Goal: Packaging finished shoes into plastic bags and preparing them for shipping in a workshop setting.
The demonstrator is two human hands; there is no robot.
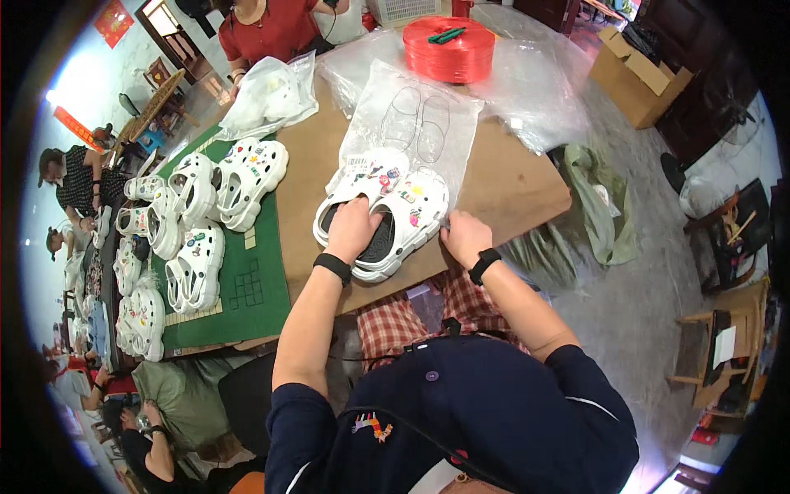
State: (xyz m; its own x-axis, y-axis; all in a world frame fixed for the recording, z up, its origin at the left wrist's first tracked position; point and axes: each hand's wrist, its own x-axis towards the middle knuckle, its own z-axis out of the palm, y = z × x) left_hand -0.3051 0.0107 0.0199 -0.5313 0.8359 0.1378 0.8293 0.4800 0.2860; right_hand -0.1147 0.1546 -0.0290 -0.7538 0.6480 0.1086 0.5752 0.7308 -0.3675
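Note:
A pair of white clogs (417, 202) with colourful charms lies in front of me, toes pointing away. My left hand (352, 228) is closed on the pair, with its fingers in the foot openings. A clear plastic bag (409, 111) printed with two shoe outlines lies flat beyond the toes; the clogs overlap its near part. How far they are inside it, I cannot tell. Beside the right clog, my right hand (467, 236) is closed, fingers curled at the bag's near right edge. Its fingertips are partly hidden.
Several more white clogs (197, 263) stand on a green mat (259, 300) at left. Across the brown board (510, 177), a person in red (267, 33) is near a bagged pair (271, 95). A red twine roll (449, 51) sits on plastic sheets. An open carton (638, 76) stands far right.

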